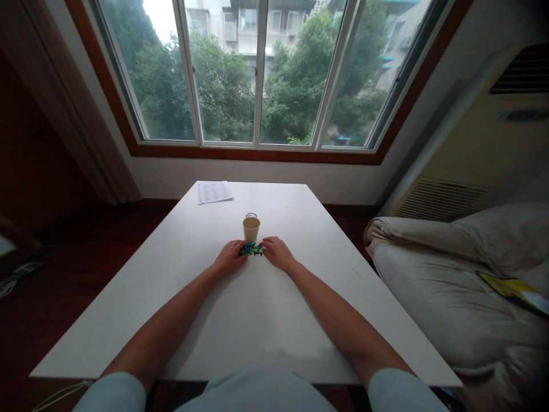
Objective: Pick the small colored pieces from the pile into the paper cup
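Note:
A small heap of colourful pieces (pixel 250 249), green, blue and red, lies on the white table (pixel 257 309). My left hand (pixel 230 257) rests on the table at the heap's left side, fingers curled against it. My right hand (pixel 277 252) lies at the heap's right side, fingers bent and touching the pieces. Both hands cup the heap from either side. Just behind the heap stands a tan paper cup (pixel 251 229), upright and open at the top. Whether either hand actually holds a piece is too small to tell.
A printed sheet of paper (pixel 215 191) lies at the table's far left corner. A small clear object (pixel 251 216) sits behind the cup. A bed with pale bedding (pixel 454 274) stands to the right. A wide window fills the wall beyond.

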A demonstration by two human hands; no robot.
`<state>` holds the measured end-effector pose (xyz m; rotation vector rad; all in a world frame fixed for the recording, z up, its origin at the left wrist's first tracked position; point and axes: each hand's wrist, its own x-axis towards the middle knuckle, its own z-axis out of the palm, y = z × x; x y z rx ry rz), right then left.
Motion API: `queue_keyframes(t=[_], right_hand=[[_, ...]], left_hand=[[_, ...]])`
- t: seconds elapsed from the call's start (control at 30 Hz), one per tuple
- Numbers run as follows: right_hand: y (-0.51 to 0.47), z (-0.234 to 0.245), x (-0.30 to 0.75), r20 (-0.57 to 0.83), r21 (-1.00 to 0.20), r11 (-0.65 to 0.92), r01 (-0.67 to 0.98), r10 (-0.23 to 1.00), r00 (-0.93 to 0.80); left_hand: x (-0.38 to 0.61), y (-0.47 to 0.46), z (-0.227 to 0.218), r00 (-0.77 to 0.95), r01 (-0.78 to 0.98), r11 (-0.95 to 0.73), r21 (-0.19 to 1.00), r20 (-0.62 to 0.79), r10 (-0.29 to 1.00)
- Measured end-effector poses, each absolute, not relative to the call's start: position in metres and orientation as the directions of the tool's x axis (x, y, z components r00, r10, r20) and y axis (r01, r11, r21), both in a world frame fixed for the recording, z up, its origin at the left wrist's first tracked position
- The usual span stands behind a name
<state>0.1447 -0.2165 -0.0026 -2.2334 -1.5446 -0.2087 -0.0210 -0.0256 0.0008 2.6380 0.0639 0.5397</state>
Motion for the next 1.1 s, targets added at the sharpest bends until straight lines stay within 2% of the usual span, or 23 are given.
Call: queue_keyframes(t=[0.4,0.77,1.1], right_hand=[[-0.221,0.009,0.138,0.35,-0.273,-0.143,0.951,0.906,0.236],[-0.218,0.006,0.134,0.364,-0.224,-0.312,0.923,0.852,0.376],[-0.214,0.002,0.138,0.332,-0.275,-0.288,0.917,0.867,0.372]], left_hand=[[-0.021,-0.023,-0.003,0.91,-0.084,-0.872,0.481,0.393,0.129],[-0.02,-0.024,-0.001,0.919,-0.074,-0.887,0.456,0.377,0.117],[-0.021,-0.026,0.002,0.918,-0.063,-0.888,0.455,0.376,0.128]])
